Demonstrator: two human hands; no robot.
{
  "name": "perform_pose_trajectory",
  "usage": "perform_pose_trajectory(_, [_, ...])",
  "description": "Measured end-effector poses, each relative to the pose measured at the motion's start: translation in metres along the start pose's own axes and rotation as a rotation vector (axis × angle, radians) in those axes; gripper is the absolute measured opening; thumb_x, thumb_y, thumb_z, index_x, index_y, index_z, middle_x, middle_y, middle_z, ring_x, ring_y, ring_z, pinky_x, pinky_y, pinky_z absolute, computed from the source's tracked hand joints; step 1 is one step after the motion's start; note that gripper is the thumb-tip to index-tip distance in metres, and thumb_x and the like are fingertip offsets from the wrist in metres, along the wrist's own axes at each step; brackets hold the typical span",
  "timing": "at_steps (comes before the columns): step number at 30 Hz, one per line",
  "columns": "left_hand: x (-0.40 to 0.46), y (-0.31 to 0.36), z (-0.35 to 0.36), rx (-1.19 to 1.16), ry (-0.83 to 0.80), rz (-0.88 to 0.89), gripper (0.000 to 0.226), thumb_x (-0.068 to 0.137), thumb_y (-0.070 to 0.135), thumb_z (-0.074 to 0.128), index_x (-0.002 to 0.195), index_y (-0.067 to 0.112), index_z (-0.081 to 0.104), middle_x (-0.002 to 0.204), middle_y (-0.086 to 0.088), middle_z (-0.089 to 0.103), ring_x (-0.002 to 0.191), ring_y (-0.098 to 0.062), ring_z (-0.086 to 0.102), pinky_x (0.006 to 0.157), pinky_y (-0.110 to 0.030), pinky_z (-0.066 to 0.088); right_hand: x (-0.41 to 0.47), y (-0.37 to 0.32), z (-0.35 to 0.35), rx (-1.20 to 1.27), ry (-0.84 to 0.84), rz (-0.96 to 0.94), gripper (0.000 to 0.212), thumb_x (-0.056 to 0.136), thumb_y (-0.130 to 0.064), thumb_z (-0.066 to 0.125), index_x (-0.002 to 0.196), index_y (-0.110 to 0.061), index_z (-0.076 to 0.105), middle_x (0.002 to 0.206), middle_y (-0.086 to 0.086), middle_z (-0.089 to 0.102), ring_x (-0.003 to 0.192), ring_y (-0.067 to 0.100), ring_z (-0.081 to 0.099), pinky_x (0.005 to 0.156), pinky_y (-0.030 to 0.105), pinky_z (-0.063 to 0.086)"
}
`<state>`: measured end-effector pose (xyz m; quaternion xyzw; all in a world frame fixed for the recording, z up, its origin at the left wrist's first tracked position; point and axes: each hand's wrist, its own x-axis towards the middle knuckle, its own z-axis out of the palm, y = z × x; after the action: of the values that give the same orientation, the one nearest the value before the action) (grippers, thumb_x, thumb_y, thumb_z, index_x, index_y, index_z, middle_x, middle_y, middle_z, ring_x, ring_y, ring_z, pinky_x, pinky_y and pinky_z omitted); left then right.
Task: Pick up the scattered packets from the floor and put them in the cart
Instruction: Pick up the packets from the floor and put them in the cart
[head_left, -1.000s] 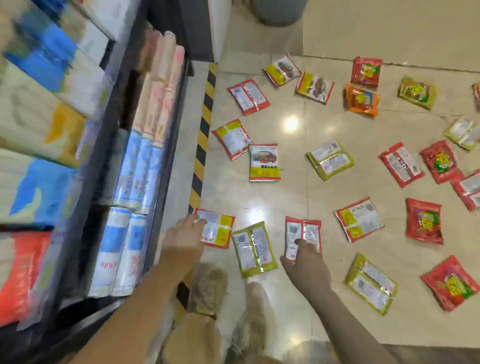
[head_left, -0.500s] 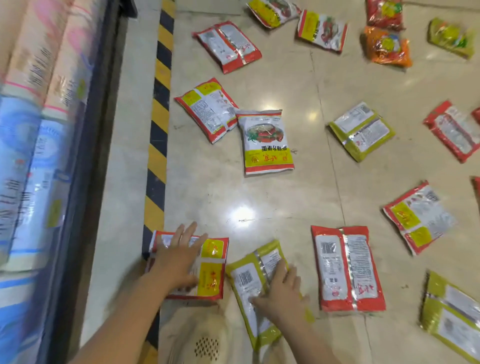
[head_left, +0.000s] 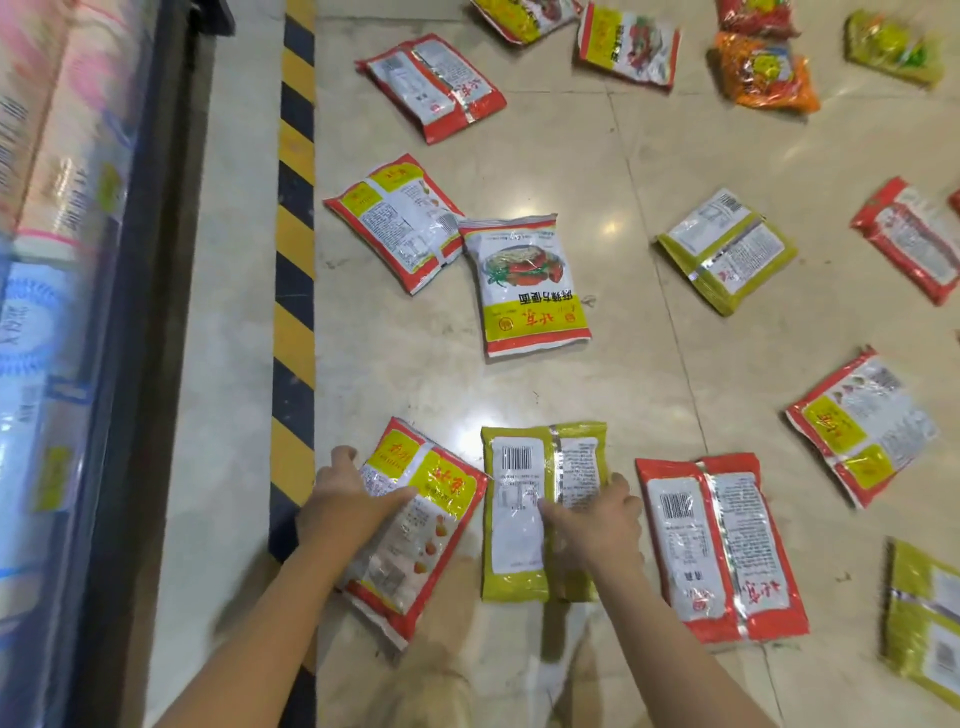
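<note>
I have my left hand (head_left: 349, 499) clamped on the red-and-yellow noodle packet (head_left: 415, 525) by the hazard-striped tape (head_left: 295, 260), right hand (head_left: 597, 525) pinching the green packet (head_left: 540, 512) just beside it, both on the floor (head_left: 597, 395). Best grip short edges, lift both flat; film looks slippery. Cart not in view.

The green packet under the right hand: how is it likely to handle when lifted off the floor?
The green packet looks flat and puffed, so probably light, with crinkly ends. Its glossy film may be slippery on the shiny floor. The right hand lies on top of it; contents may be brittle.
</note>
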<state>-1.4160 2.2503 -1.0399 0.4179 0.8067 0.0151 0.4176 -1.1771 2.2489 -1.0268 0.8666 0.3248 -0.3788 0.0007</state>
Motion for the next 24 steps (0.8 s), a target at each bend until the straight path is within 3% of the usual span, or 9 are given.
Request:
perform_pose_trajectory(2, [0.002,-0.002,0.001,-0.123,-0.06,-0.061,0.072,0.073,0.045,0.075,0.125,0.01,0.04,0.114,-0.012,0.054,0.103,-0.028,0.054,0.078,-0.032,0.046,0.003,0.001,0.003,0.139,-0.107,0.059,0.081,0.069,-0.034,0.081,0.127,-0.006,0.03,0.116,0.017,0.053,0.106,0.036,0.056,0.086,0.049,0.051])
perform_pose_trajectory(5, [0.001,-0.003,0.003,-0.372,-0.193,-0.117,0.049,0.076,0.039,0.075,0.11,0.01,0.056,0.104,-0.013,0.064,0.09,-0.026,0.059,0.072,-0.031,0.047,0.01,0.004,0.005,0.444,-0.194,0.103,0.05,0.068,-0.014,0.081,0.108,0.003,0.056,0.088,0.017,0.066,0.077,0.032,0.064,0.071,0.044,0.055])
perform_pose_trajectory(8, [-0.006,-0.002,0.0,-0.582,-0.244,-0.116,0.024,0.083,0.025,0.07,0.102,0.012,0.066,0.1,-0.01,0.069,0.091,-0.024,0.063,0.077,-0.032,0.049,0.009,0.006,-0.007,0.691,-0.275,0.074,0.021,0.08,0.002,0.067,0.101,0.002,0.065,0.082,0.013,0.069,0.071,0.027,0.064,0.072,0.037,0.053])
perform_pose_trajectory(11, [-0.015,0.004,-0.002,-0.701,-0.186,-0.105,0.028,0.087,0.018,0.066,0.114,0.011,0.061,0.114,-0.008,0.065,0.105,-0.026,0.059,0.094,-0.037,0.044,-0.001,0.003,-0.019,0.8,-0.381,-0.017,0.019,0.091,0.0,0.053,0.107,-0.007,0.061,0.095,0.012,0.07,0.082,0.028,0.066,0.074,0.037,0.055])
perform_pose_trajectory(14, [-0.028,0.02,-0.011,-0.827,-0.106,-0.083,0.026,0.089,0.015,0.062,0.114,0.018,0.056,0.11,-0.002,0.063,0.103,-0.022,0.056,0.095,-0.035,0.04,-0.009,-0.007,-0.034,0.827,-0.433,-0.12,0.027,0.097,-0.001,0.042,0.119,-0.011,0.054,0.11,0.011,0.067,0.094,0.027,0.067,0.075,0.035,0.057])
perform_pose_trajectory(17, [-0.047,0.044,-0.031,-0.924,-0.068,0.023,0.026,0.089,0.013,0.06,0.115,0.019,0.058,0.11,-0.001,0.067,0.104,-0.023,0.061,0.099,-0.042,0.043,-0.019,-0.019,-0.066,0.938,-0.452,-0.176,0.031,0.098,0.0,0.038,0.125,-0.013,0.046,0.115,0.01,0.064,0.098,0.026,0.065,0.072,0.033,0.057])
perform_pose_trajectory(20, [-0.065,0.076,-0.059,-1.03,-0.001,0.077,0.024,0.088,0.008,0.059,0.111,0.018,0.059,0.104,-0.005,0.068,0.095,-0.025,0.064,0.088,-0.04,0.048,-0.032,-0.033,-0.113,1.099,-0.535,-0.19,0.029,0.097,0.001,0.038,0.118,-0.014,0.052,0.105,0.007,0.069,0.086,0.023,0.069,0.067,0.036,0.06])
perform_pose_trajectory(24, [-0.103,0.13,-0.114,-1.117,0.04,0.195,0.022,0.089,0.007,0.054,0.108,0.018,0.059,0.092,-0.004,0.072,0.08,-0.022,0.069,0.067,-0.032,0.054,-0.06,-0.056,-0.193,1.187,-0.539,-0.247,0.026,0.097,-0.002,0.037,0.112,-0.014,0.056,0.102,0.008,0.071,0.083,0.024,0.07,0.078,0.042,0.056])
